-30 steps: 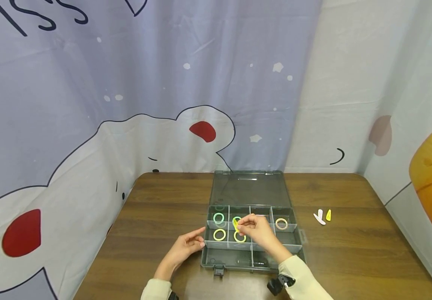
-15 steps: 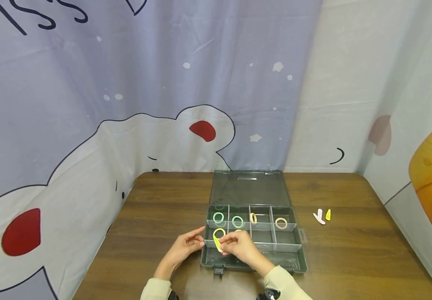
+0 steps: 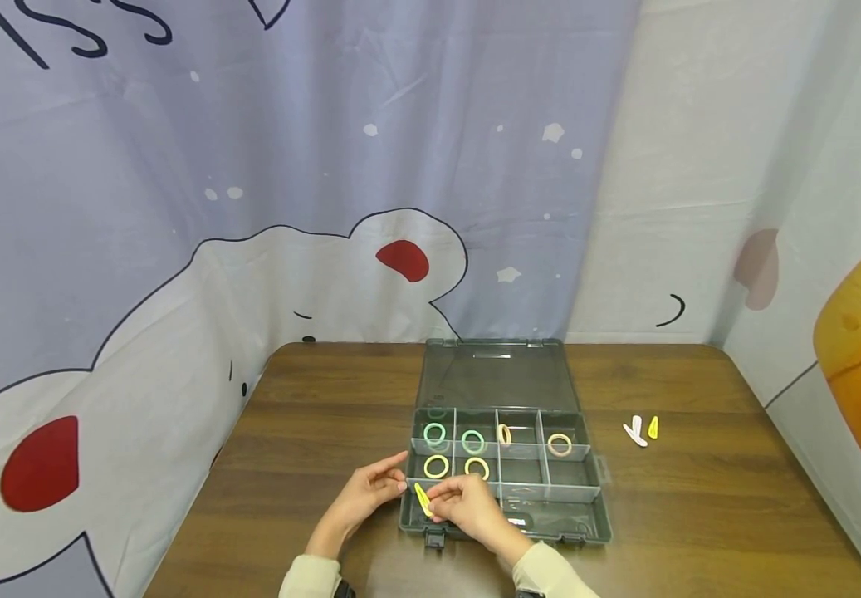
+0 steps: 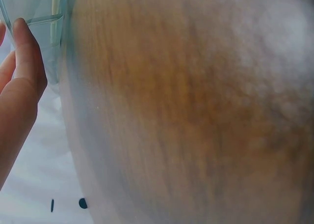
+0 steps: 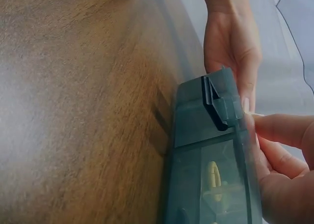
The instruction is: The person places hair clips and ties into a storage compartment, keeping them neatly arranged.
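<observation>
A dark see-through compartment box (image 3: 560, 517) sits on the table with its lid (image 3: 497, 378) raised behind it. My right hand (image 3: 471, 508) pinches a yellow hair clip (image 3: 423, 500) over the front-left compartment. In the right wrist view, that hand's fingers (image 5: 284, 130) are at the box's upper edge, and the clip is hidden. My left hand (image 3: 364, 498) touches the left wall with its fingers extended and relaxed. Green rings (image 3: 434, 433), yellow rings (image 3: 436, 467) and peach rings (image 3: 560, 445) lie in the back and middle compartments.
White hair clips (image 3: 635, 432) and another yellow hair clip (image 3: 653, 428) lie on the wooden table (image 3: 706, 498), right of the box. A black latch (image 3: 434, 540) juts from the box's front. A printed curtain (image 3: 325, 166) hangs behind the table.
My right hand has carried the yellow clip leftward and toward the front, from above the middle compartments to the front-left one. The left hand has stayed at the box's left side.
</observation>
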